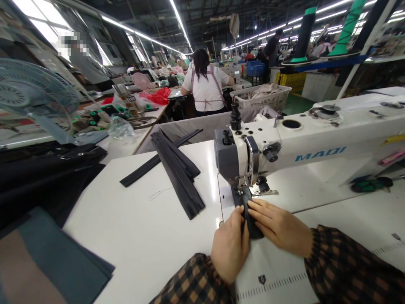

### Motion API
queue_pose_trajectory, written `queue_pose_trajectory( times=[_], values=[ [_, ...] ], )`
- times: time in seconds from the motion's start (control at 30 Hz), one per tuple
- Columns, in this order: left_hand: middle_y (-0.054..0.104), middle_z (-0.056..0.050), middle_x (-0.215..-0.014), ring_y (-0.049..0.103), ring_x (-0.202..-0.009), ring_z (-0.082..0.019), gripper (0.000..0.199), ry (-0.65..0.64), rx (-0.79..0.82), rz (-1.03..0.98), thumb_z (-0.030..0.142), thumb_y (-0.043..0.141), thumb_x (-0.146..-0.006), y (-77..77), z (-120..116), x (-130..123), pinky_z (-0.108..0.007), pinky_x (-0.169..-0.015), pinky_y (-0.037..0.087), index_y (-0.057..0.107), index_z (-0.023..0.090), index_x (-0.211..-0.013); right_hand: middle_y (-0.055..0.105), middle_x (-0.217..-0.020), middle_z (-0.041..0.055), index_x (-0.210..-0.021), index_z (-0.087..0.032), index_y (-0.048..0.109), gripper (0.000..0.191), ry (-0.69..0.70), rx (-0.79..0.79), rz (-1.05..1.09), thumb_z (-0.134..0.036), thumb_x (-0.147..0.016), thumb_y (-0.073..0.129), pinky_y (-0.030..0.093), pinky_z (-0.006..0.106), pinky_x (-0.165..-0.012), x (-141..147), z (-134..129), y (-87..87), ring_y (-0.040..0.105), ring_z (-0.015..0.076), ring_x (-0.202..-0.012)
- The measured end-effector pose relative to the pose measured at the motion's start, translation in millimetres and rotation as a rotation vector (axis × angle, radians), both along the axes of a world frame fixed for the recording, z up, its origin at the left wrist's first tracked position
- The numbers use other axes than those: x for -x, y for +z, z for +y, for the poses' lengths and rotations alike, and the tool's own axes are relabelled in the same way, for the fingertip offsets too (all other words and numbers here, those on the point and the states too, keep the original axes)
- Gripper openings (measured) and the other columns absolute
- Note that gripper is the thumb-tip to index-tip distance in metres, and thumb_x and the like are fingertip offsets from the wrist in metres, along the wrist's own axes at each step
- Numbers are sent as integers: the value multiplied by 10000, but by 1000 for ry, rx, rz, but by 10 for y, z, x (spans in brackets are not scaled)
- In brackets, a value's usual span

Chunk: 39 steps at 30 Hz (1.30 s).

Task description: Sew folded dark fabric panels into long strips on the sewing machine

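Note:
A black fabric strip (253, 226) lies lengthwise on the sewing machine bed, its far end beneath the presser foot (242, 191). My left hand (230, 242) has its fingers bent and pressed together on the strip's left edge. On the right edge, my right hand (278, 221) lies with fingers stretched out and fingertips touching the fabric just in front of the foot. The white sewing machine (316, 143) reaches in from the right. To the left of the needle area, several folded black strips (180, 177) lie crossed on the white table (142, 236).
Dark cloth (47, 177) and grey-blue fabric pieces (63, 257) lie at the left edge. A fan (28, 93) stands behind them. Ahead, a person (207, 84) sits facing away, beside a white basket (262, 99). Thread cones (305, 36) stand upper right.

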<state>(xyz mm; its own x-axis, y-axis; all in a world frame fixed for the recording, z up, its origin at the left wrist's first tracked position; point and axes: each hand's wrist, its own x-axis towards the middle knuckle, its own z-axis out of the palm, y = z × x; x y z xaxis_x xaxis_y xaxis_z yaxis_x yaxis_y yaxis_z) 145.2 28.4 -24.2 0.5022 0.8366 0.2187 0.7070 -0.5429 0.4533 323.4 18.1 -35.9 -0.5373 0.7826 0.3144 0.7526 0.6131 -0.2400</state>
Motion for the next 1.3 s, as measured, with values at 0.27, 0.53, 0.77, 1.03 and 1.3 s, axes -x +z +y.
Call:
queue_pose_trajectory(
  times=[0.27,0.53,0.77,1.03,1.3],
  values=[
    [392,-155,-1303,358,-1210,-232,281,-160,-128,325,77,395,-796,-7,-48,-34,-368,-906,437,439,135,-1066,546,-1172,74,-1056,-150,573,289,13,-137,29,-243,-807,459,340,445,-988,60,-148,-4,448,223,-1121],
    [342,-163,-1331,294,-1243,-234,272,-186,-113,325,95,402,-813,-25,-8,-30,-395,-945,398,434,150,-1078,561,-1152,66,-1051,-135,577,306,5,-170,37,-166,-774,451,288,431,-1024,83,-129,-34,460,205,-1105],
    [320,-177,-1333,273,-1250,-251,268,-205,-141,308,81,381,-813,-42,65,-20,-393,-982,359,443,132,-1069,555,-1159,58,-1028,-146,583,298,19,-147,55,-148,-764,445,258,429,-1037,59,-69,-30,442,194,-1119],
    [319,-179,-1329,280,-1247,-256,298,-217,-157,319,56,382,-789,-22,139,-14,-394,-993,349,441,124,-1073,550,-1167,47,-1039,-167,570,308,8,-142,48,-144,-755,451,240,488,-1019,36,9,-21,441,194,-1115],
    [396,-133,-1296,351,-1215,-226,218,-269,-133,192,93,396,-779,10,238,112,-349,-967,391,489,146,-969,586,-1059,48,-1002,-168,557,242,1,-173,8,-145,-796,433,250,500,-971,65,39,106,469,195,-1037]
  ],
)
